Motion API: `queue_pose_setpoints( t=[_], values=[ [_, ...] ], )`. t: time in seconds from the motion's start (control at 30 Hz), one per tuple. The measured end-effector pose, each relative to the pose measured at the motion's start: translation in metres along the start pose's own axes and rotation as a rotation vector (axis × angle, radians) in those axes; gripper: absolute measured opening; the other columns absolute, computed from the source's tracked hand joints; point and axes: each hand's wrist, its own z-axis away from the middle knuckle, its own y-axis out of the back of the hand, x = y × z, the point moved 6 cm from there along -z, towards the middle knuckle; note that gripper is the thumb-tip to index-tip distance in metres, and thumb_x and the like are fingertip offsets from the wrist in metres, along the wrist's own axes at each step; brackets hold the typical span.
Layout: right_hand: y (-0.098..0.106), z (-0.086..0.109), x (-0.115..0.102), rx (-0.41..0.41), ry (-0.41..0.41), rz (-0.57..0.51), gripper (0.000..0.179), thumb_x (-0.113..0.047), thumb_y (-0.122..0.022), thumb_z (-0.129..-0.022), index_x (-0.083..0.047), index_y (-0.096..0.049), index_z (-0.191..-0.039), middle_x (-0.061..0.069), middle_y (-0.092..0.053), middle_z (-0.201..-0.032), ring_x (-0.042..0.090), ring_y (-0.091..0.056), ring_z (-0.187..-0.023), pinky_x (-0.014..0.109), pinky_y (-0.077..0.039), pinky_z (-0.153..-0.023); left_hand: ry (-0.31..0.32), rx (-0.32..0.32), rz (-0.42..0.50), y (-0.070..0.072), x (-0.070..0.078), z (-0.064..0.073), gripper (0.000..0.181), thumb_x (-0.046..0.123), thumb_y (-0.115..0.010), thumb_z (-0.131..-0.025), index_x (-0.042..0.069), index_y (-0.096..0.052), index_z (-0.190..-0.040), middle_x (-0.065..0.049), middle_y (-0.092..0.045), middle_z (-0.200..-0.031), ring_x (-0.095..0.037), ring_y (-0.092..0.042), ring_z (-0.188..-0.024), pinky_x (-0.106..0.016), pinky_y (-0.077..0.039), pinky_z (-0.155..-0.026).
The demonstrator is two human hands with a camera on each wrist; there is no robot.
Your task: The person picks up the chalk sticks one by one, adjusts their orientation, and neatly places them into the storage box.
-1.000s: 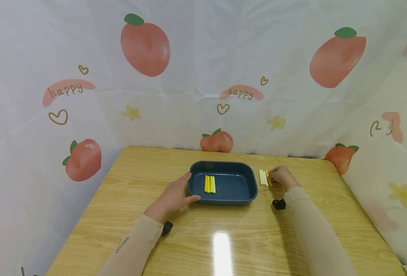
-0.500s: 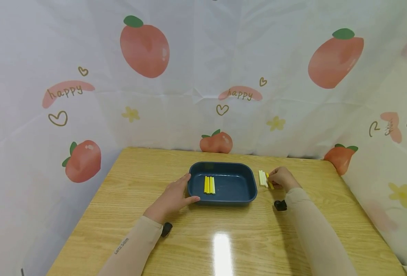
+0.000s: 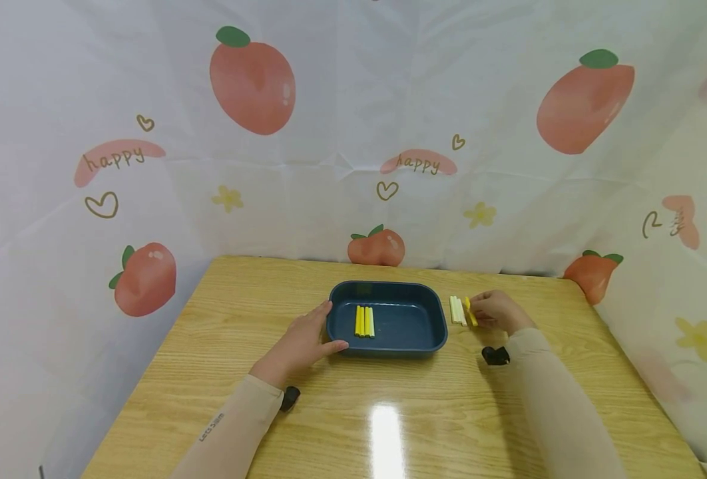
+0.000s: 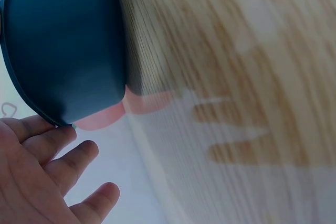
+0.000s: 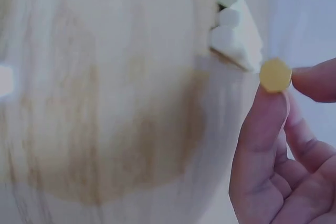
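In the head view, my right hand (image 3: 500, 311) pinches a yellow chalk stick (image 3: 470, 313) between thumb and finger, its round end (image 5: 275, 75) facing the right wrist camera. Pale chalk sticks (image 3: 457, 311) lie side by side on the table, just left of that hand. A dark blue tray (image 3: 443, 336) stands in the middle, with yellow chalk sticks (image 3: 361, 321) and a pale one (image 3: 371, 322) lying in its left part. My left hand (image 3: 299, 339) rests at the tray's left end, fingers fairly straight, thumb at the near rim. The left wrist view shows fingertips (image 4: 68, 133) against the rim.
The wooden table (image 3: 329, 426) reaches back to a white curtain (image 3: 311, 219) printed with peaches. Black wrist devices (image 3: 290, 398) hang under both sleeves. A bright light reflection lies on the table's front part.
My right hand has shifted slightly right, taking the yellow chalk stick a little away from the pale ones. My left hand and the tray have stayed in place.
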Motion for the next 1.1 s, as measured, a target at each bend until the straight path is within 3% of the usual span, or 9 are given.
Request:
queue_pose_setpoints(
  t=[0.43,0.6,1.1],
  values=[
    [-0.004,0.012,-0.019,-0.135,0.002,-0.223,0.028,-0.007,-0.052,-0.103,0.004,-0.046,-0.128,0.002,-0.057,-0.098,0.015,-0.059,-0.086,0.027,-0.056,-0.076,0.001,-0.006,-0.003,0.000,-0.001,0.000,0.101,0.059,-0.067,-0.089,0.007,-0.019,-0.161,-0.011,-0.024,-0.164,-0.032,-0.027,-0.149,-0.053,-0.023,-0.120],
    [-0.007,0.015,-0.027,-0.178,0.011,-0.255,0.033,-0.009,-0.053,-0.103,0.002,-0.043,-0.132,0.002,-0.055,-0.103,0.014,-0.057,-0.087,0.027,-0.055,-0.076,0.003,-0.005,0.009,0.001,0.000,0.000,0.101,0.059,-0.068,-0.088,0.007,-0.020,-0.160,-0.012,-0.024,-0.164,-0.033,-0.028,-0.148,-0.053,-0.023,-0.120],
    [-0.030,0.030,-0.063,-0.315,0.049,-0.364,0.010,-0.003,-0.051,-0.103,-0.006,-0.052,-0.112,0.003,-0.055,-0.096,0.014,-0.058,-0.084,0.024,-0.056,-0.074,0.005,-0.005,-0.003,0.001,0.001,0.000,0.100,0.056,-0.069,-0.089,0.005,-0.020,-0.160,-0.012,-0.025,-0.164,-0.035,-0.028,-0.148,-0.054,-0.021,-0.120]
  ],
)
